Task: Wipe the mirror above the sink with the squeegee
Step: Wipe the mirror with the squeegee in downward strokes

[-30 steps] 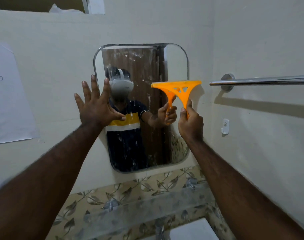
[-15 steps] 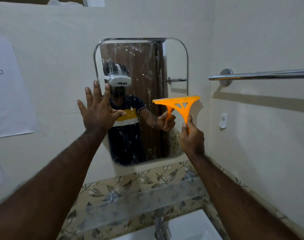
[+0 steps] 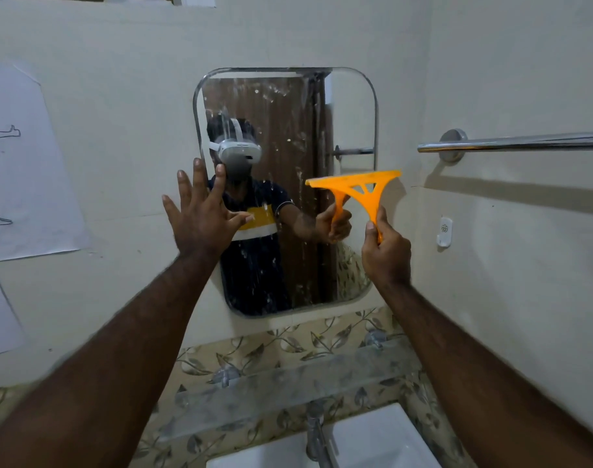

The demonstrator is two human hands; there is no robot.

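A rounded rectangular mirror [image 3: 350, 113] hangs on the cream wall, speckled with white drops and streaks. My right hand [image 3: 386, 255] grips the handle of an orange squeegee [image 3: 359, 187], whose blade lies level across the mirror's right half at about mid height. My left hand [image 3: 200, 214] is spread flat, fingers apart, against the mirror's left edge and the wall beside it. The mirror reflects a person with a headset and the squeegee.
A chrome towel bar [image 3: 514, 143] juts from the right wall, with a small white hook [image 3: 444, 231] below it. A glass shelf [image 3: 288, 383] and a tap [image 3: 313, 430] over the white sink [image 3: 382, 440] lie beneath. Paper sheets [image 3: 21, 170] are taped at left.
The squeegee has slid down the right side of the mirror, from near the upper part to about mid height. My left hand has stayed pressed at the left edge.
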